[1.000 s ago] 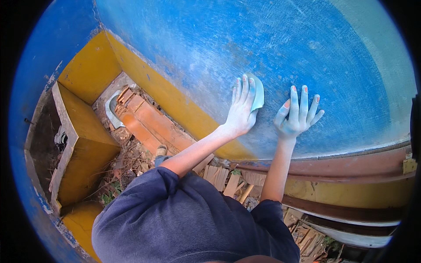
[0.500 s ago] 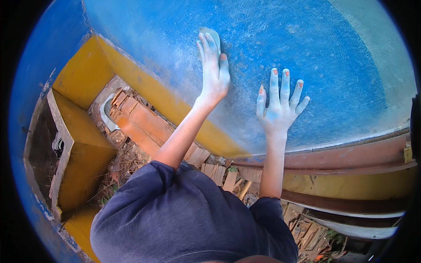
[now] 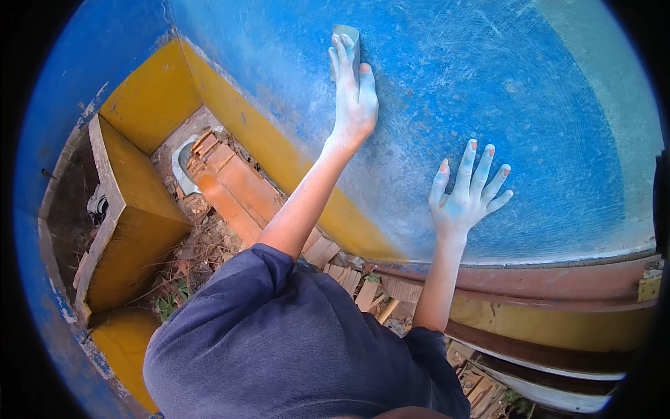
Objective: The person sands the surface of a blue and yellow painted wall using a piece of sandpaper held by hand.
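Observation:
My left hand (image 3: 356,105) presses a folded pale grey-green sheet, which looks like sandpaper (image 3: 346,31), flat against the blue painted wall (image 3: 412,91). Its fingers lie over the sheet, with the thumb along the right edge. Lower and to the right, my right hand (image 3: 462,202) rests on the same wall with its fingers spread, holding nothing. Pale bluish dust coats both hands and the lower forearms. Fine scratches and whitish, worn patches mark the blue paint around them.
A yellow band (image 3: 279,150) runs along the wall's foot at left. Beyond it stand a low yellow partition (image 3: 146,230), stacked orange-brown boards (image 3: 234,185) and a pale curved basin-like piece (image 3: 183,167) among debris. A reddish-brown ledge (image 3: 544,283) crosses below the wall at right.
The whole view has tilted and shifted. My left hand, with the sheet, appears higher and slightly farther right; my right hand appears lower and farther right, its fingers still spread.

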Demonstrator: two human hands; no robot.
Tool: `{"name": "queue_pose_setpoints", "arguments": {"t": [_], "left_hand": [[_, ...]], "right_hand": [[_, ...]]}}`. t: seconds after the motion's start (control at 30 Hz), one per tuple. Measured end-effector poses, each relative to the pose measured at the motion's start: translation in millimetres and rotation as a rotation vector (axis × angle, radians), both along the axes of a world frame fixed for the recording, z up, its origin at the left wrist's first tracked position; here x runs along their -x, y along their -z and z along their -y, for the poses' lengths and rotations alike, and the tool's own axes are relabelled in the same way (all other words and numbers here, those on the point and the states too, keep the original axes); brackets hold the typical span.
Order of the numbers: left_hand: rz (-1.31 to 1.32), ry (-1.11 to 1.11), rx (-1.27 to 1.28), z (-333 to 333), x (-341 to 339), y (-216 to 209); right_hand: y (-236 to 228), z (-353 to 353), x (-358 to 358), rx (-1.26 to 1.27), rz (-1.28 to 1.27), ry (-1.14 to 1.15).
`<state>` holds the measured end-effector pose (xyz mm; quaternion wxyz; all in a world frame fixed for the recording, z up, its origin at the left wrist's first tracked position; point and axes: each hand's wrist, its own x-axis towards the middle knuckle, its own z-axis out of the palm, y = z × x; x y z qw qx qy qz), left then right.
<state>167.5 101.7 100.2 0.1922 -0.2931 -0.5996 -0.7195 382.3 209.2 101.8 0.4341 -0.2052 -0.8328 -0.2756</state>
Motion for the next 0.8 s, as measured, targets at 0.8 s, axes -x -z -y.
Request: {"name": "queue_pose_setpoints", "arguments": {"t": [0.8], "left_hand": [[-0.146, 0.064, 0.241, 22.9, 29.3, 93.5]], "right_hand": [[32.0, 48.8, 121.2, 0.06, -0.13, -0.254]]}}
